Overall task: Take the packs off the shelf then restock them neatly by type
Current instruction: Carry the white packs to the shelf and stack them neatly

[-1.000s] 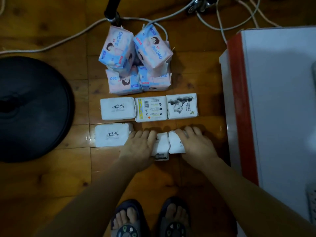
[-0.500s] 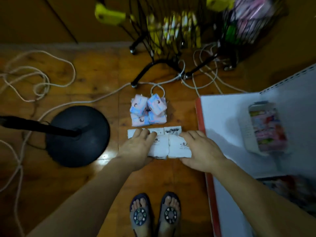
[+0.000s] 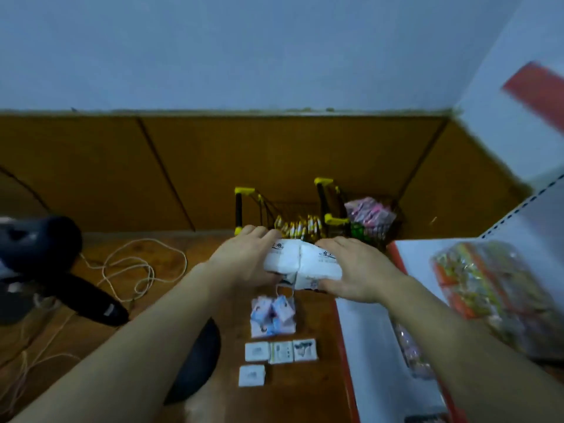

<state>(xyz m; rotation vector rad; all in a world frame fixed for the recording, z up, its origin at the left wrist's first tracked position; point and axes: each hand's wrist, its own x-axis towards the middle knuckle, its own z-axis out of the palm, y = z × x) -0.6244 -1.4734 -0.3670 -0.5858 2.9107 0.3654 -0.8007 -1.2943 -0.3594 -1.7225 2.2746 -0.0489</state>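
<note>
Left hand (image 3: 244, 257) and right hand (image 3: 354, 270) clamp what look like several white packs (image 3: 302, 261) together; best kept level, squeezed evenly, onto the shelf (image 3: 381, 331).

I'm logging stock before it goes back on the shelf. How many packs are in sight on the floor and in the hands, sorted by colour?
White packs on the floor: 4
Pink-and-blue packs on the floor: 4 as far as the pile shows
White packs held up between the left hand and right hand: at least 2; more may be hidden beneath
Total: at least 10
</note>
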